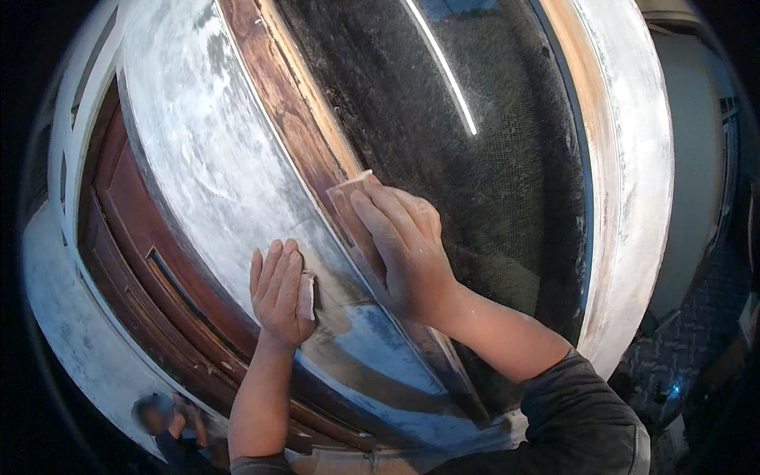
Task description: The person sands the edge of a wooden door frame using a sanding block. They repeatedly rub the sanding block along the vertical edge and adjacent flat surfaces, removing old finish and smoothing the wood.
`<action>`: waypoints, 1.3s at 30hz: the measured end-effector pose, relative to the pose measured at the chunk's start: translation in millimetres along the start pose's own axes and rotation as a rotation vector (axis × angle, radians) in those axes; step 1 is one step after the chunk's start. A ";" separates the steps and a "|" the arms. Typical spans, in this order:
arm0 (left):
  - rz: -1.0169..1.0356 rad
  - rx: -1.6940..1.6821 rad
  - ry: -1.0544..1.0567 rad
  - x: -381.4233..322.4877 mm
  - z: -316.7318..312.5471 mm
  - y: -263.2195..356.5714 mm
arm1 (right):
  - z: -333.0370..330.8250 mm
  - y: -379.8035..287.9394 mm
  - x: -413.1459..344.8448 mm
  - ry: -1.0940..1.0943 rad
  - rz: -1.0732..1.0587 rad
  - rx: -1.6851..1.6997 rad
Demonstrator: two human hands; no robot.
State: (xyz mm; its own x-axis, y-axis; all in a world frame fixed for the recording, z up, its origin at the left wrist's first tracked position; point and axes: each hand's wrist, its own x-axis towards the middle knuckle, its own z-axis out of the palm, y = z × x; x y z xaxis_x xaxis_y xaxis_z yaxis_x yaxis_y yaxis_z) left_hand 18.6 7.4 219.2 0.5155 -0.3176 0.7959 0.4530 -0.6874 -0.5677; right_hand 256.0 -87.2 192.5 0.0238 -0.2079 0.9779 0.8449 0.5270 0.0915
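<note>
My right hand [409,249] presses a flat, dusty sheet [356,217], which looks like sandpaper, against a brown wooden window frame [303,133]. Its fingers lie flat along the sheet, and the palm hides part of it. To the left, my left hand [279,297] rests on the white and grey wall [202,148] with its fingers extended. A small pale folded piece [306,297] sticks out beside its thumb side, held under the hand; its material is hard to tell. Dark glass [404,119] with a mesh texture fills the frame beside my right hand.
A second upright of the frame [585,89] stands at the right of the glass. Past the wall on the left is a dark red panelled wooden door [124,172]. Another person [178,430] is at the lower left, hands raised near the wall. Paved ground [683,344] shows at the right.
</note>
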 end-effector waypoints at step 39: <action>-0.110 -0.384 0.269 15.3 -2.5 29.2 | -105.1 -20.0 -10.1 -0.201 0.913 0.575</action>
State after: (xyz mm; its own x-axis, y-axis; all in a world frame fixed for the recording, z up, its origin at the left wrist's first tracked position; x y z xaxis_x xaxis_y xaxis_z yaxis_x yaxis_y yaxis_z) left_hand 37.9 -19.2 215.3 0.2501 -0.3521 0.9019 0.1670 -0.9019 -0.3984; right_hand 295.0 -182.3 161.1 0.3825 0.5666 0.7298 0.1768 0.7304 -0.6597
